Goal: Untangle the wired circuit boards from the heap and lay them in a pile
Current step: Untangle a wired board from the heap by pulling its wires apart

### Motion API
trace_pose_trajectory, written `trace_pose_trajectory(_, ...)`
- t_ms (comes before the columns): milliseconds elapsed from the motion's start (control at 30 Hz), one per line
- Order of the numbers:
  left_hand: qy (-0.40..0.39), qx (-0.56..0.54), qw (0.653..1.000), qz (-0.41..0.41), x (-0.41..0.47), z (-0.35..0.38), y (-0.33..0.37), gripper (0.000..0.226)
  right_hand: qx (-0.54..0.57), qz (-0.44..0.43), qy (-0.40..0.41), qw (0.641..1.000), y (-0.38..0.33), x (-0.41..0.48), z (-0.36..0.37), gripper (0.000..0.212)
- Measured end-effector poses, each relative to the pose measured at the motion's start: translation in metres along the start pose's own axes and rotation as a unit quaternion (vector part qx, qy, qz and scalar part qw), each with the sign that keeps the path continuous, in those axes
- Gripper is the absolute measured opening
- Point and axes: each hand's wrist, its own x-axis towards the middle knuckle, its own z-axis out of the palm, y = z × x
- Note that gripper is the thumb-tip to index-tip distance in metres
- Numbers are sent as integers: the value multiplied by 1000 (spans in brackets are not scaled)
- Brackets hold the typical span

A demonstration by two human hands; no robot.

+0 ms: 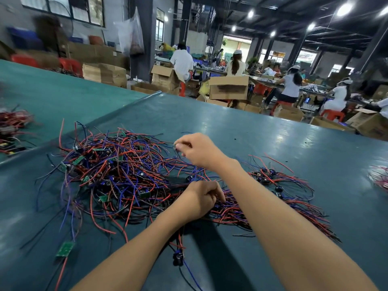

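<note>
Teal bench [273, 143]: right hand [199, 151] pinches a wire [180, 155] at the three o'clock edge of the heap [117, 171]; left hand [201, 199] grips the pile [262, 211]. Best draw slowly, easing snags.

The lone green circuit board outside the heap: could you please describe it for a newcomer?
Find the tangled heap of red and blue wires on the teal table. Off its near-left fringe one green circuit board lies flat on bare tabletop, unlike the others buried in wire.
</note>
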Motion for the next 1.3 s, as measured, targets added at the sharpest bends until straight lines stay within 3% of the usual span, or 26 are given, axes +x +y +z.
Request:
trace_pose_trajectory(67, -2, -14, 1000, -3, 0, 2, -3, 48, 119, 26, 49, 991, -2, -1, -18, 20)
trace_pose_trajectory(200, -14, -47, 999, -3, 0, 2, -4, 48, 349, 61, 83, 931, -7, -5, -51, 16)
trace_pose_trajectory(433, -19, -70, 997, 15, -1, 1, -5, 48, 530, 65, 81, 842, -3, -16, -75, 18)
trace_pose_trajectory(600, -8, -90, 996, 7, 3, 2, -7, 51, 563, 40, 52, 824, -1, -33, -81, 21)
trace_pose_trajectory(667, 9, -148, 989, -14, 5, 3, -10, 52, 580, 29, 45, 813, 1, -41, -81, 22)
trace_pose_trajectory(833, 122, -304, 944, 45, 6, 2, -10, 25, 600, 63, 78, 794, 13, -68, -56, 19)
trace_pose_trajectory(1067, 181, -281, 939, 81, 11, 4, -17, 34, 640, 166, 145, 736, 29, -99, -4, 9)
trace_pose_trajectory(1200, 208, -234, 946, 82, 9, 1, -18, 32, 653, 184, 157, 717, 28, -108, 13, 19)
trace_pose_trajectory(1300, 189, -263, 943, 80, 4, 0, -14, 23, 643, 193, 182, 719, 29, -114, 18, 24)
